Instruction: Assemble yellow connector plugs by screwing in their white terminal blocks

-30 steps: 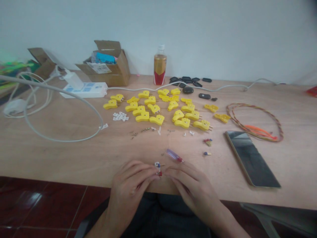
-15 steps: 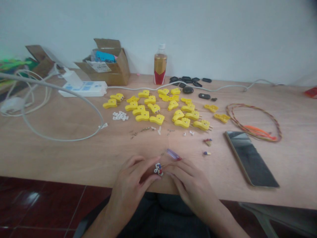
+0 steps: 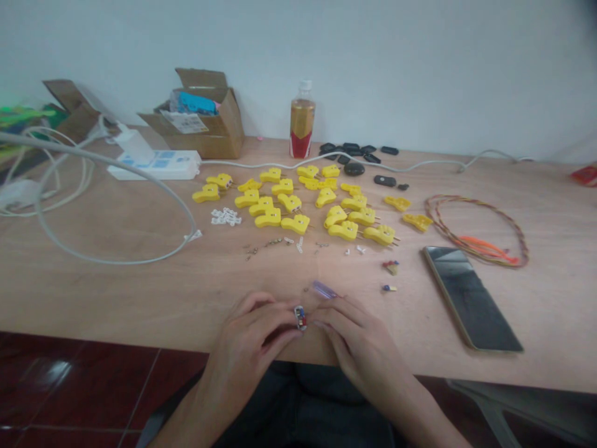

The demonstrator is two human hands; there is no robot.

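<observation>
Red-and-blue terminal pair [image 3: 302, 317]: between both hands, near the counter's [image 3: 140, 292] front edge
White strap [image 3: 296, 310]: hung askew moments earlier, then lay along the pair, seemingly better aligned
Left hand [image 3: 255, 333]: fingers pinched the parts
Right hand [image 3: 357, 326]: fingers narrow beside them; grip could not be told

Vs. 1 s ago, the white piece [image 3: 297, 313] has been turned at the L hand's [image 3: 261, 330] fingertips. 0.5 s ago its loop was seen stuck out toward the L palm; now it's lined up close w/ the blue part [image 3: 301, 313] & red part [image 3: 304, 322], seemingly flush, tho blurred. A wider gap's been opened btwn L thumb & index. The screwdriver's [image 3: 323, 289] red end's been mostly covered by R hand [image 3: 357, 326] fingers.
</observation>
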